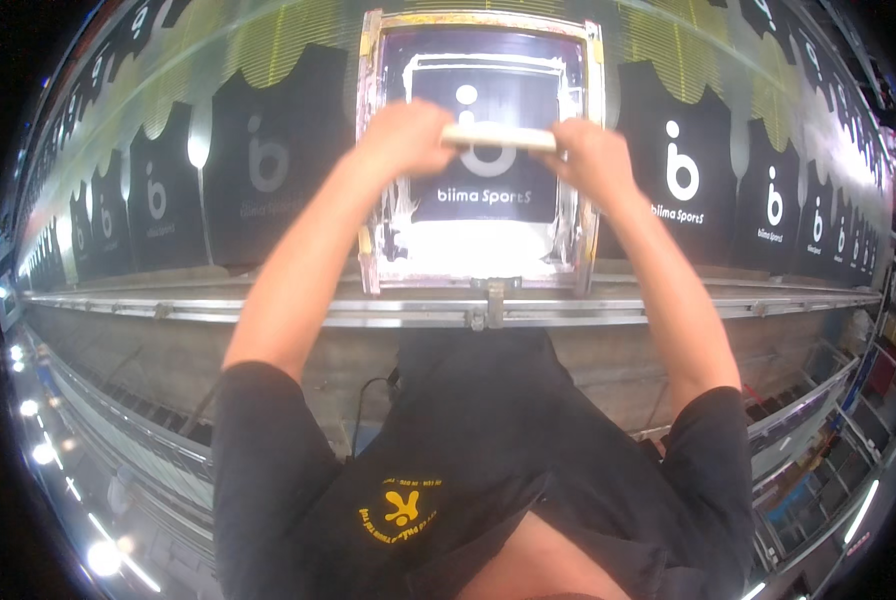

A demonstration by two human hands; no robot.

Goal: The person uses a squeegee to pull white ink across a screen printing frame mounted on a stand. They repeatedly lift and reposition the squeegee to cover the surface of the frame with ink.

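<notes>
A squeegee with a pale handle [500,137] spans the middle of a screen-printing frame [590,150]. My left hand [415,135] grips its left end and my right hand [590,158] its right end; fingers are wrapped round it on both sides, slightly blurred. The frame lies flat over the long table, its mesh dark in the centre with a white logo shape and lettering showing. White ink [483,245] is pooled along the near side of the mesh, with streaks up both inner edges. The squeegee's blade is hidden beneath the handle.
Dark sleeveless shirt panels line the table on both sides. The nearest left panel [268,190] carries a faint grey logo; the nearest right panel [676,130] a bright white one. A metal rail [388,313] with a clamp [488,305] runs along the near edge, between my body and the frame.
</notes>
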